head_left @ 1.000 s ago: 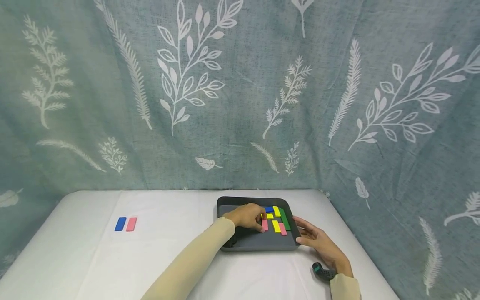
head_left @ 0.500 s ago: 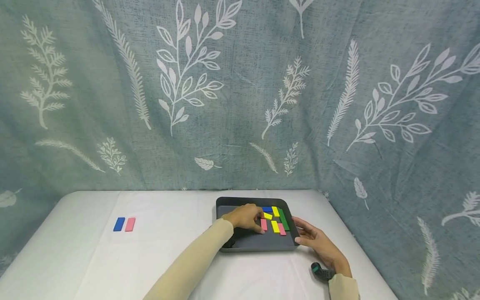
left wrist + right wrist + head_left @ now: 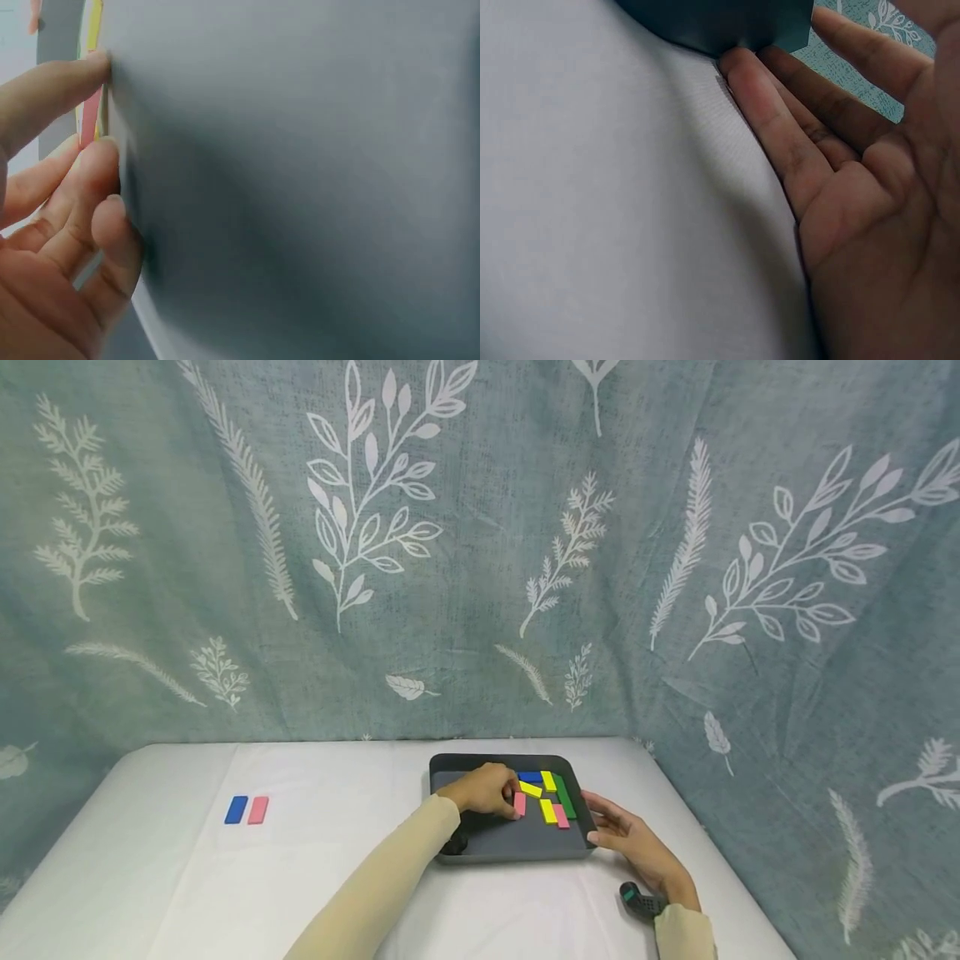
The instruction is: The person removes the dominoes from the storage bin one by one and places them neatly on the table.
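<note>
My left hand reaches into the dark tray and pinches a pink block between thumb and fingers. In the left wrist view, the pink block shows as a thin strip between the thumb and fingers of the hand. A tilted yellow block lies just beyond the held one. At the tray's right wall is my right hand, fingers loosely extended along the outside and thumb near the front corner. The right wrist view shows this hand with its fingertips touching the tray.
Blue, green, yellow and pink blocks lie in the tray's right part. Another blue block and pink block lie side by side on the white table at left. A patterned curtain hangs behind.
The left hand and the pink block have shifted slightly left, away from the other blocks. The nearby yellow block has turned from level to tilted. The right hand stays at the tray's wall.
</note>
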`<state>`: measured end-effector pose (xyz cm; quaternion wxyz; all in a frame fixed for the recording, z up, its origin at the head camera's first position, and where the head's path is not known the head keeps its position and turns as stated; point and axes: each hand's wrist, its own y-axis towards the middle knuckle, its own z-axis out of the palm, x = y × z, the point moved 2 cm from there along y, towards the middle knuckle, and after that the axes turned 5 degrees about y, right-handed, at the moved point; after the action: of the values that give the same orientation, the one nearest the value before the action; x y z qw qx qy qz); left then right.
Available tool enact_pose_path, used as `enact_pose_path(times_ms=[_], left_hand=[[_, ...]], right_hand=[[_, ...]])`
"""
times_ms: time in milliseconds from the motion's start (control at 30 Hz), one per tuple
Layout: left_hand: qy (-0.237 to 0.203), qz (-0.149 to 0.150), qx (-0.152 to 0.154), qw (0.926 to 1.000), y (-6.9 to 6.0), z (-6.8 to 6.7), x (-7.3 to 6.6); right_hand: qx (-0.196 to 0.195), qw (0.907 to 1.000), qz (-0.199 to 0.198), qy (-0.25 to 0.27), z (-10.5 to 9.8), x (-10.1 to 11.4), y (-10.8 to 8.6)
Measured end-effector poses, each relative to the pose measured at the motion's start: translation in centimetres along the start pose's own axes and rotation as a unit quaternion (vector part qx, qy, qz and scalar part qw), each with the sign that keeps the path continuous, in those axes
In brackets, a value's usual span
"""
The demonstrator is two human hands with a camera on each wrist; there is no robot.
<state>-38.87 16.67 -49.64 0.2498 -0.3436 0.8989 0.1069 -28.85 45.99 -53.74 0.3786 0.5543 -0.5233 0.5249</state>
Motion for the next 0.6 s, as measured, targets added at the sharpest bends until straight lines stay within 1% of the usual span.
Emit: enact_pose_path(times_ms=[100,200,400,600], left_hand=[[-0.014,-0.004,-0.004,0.9999,-0.2,-0.6,0.2],[-0.026,-0.006,-0.004,0.9996,-0.4,-1.0,0.3],[-0.06,-0.008,-0.006,0.9982,-1.2,-2.3,0.3],[-0.087,-0.004,-0.026,0.9958,-2.4,-3.8,1.0]], right_hand=[[-0.007,0.9999,0.008,-0.003,0.0,0.0,0.2],[-0.004,0.9999,0.01,-0.001,0.1,-0.2,0.0],[-0.001,1.0,0.0,0.0,-0.1,-0.3,0.0],[-0.002,1.0,0.004,-0.004,0.0,0.1,0.4]])
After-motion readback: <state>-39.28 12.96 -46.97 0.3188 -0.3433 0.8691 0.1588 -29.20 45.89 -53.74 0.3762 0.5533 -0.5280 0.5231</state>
